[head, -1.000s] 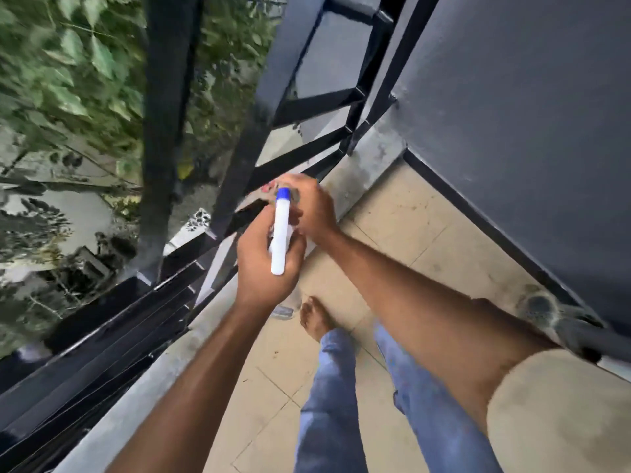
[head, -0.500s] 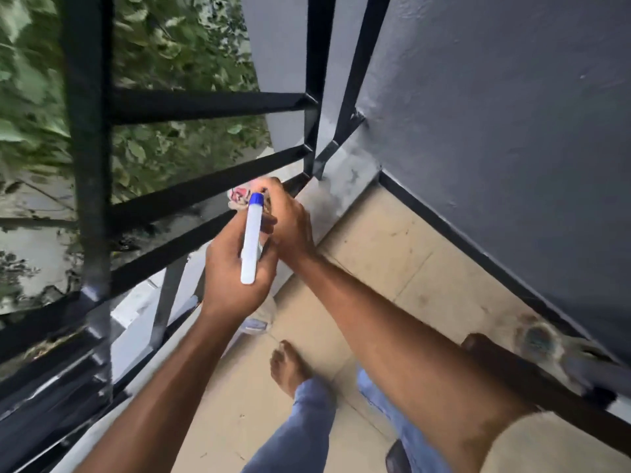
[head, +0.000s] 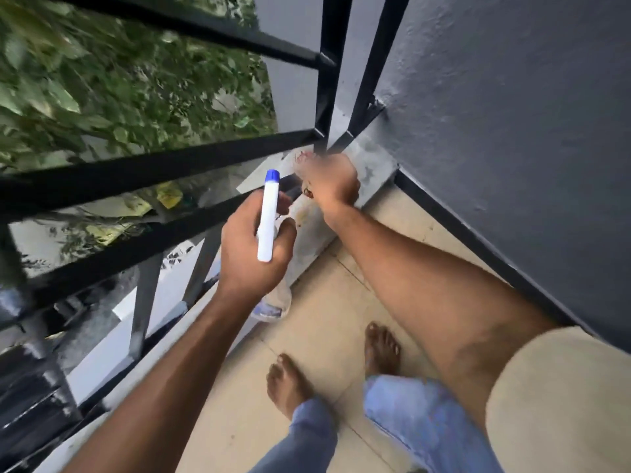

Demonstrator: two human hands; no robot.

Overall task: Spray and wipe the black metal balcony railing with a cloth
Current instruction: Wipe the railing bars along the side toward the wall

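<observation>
Stood barefoot on smooth beige floor tiles (head: 324, 322) beside the black metal railing (head: 153, 165) (flat, square-edged bars, glossier lower down). Gripped a spray bottle (head: 268, 213) in the left hand (head: 252, 247), curled round the neck: long white plastic head, blue tip at the far end, clear rounded body hanging below the palm. Held it near the lower rails, in front of them. Bunched a pale cloth (head: 301, 158) with reddish marks in the right hand (head: 333, 182), closed tight around it at the foot of the corner upright, over the grey cement kerb (head: 375, 172). Could not make out the cloth's folds through the blur. Faced a dark grey wall (head: 512, 131), rough and grainy, on the right, with green foliage (head: 102, 80) beyond the bars.
</observation>
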